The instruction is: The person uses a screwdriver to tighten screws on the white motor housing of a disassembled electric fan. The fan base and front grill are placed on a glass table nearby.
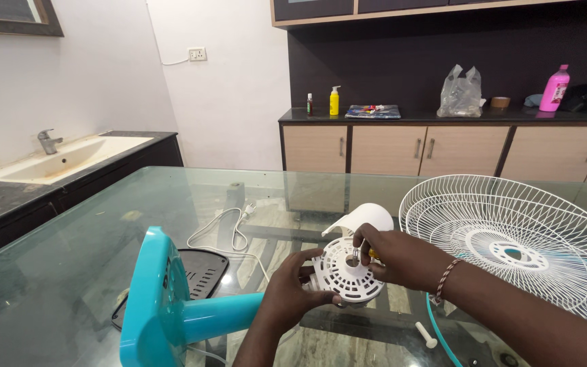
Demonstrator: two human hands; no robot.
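A: How were the hands set?

B: The right hand [402,257] was closed narrowly around a small yellow-handled screwdriver [372,254], whose tip was pressed at the centre of the white motor housing [345,273]. The left hand [293,293] was cupped around the housing's near rim from below, so that it was held just above the glass counter [90,272].

A: How was the housing judged to handle?

B: It was judged light and stiff, a thin moulded plastic with slotted vents, somewhat smooth and liable to crack if squeezed hard. The solid outer rim was thought the safest place to be gripped, not the slotted face or the curved white flap behind it.

A: And what was seen round about?

B: The turquoise fan stand [171,309] was laid on its side just to the left, with a white power cord [229,234] beyond it. The white wire grille [518,248] was lying on the right, close to the forearm, and a small white peg [426,335] was lying below the wrist.
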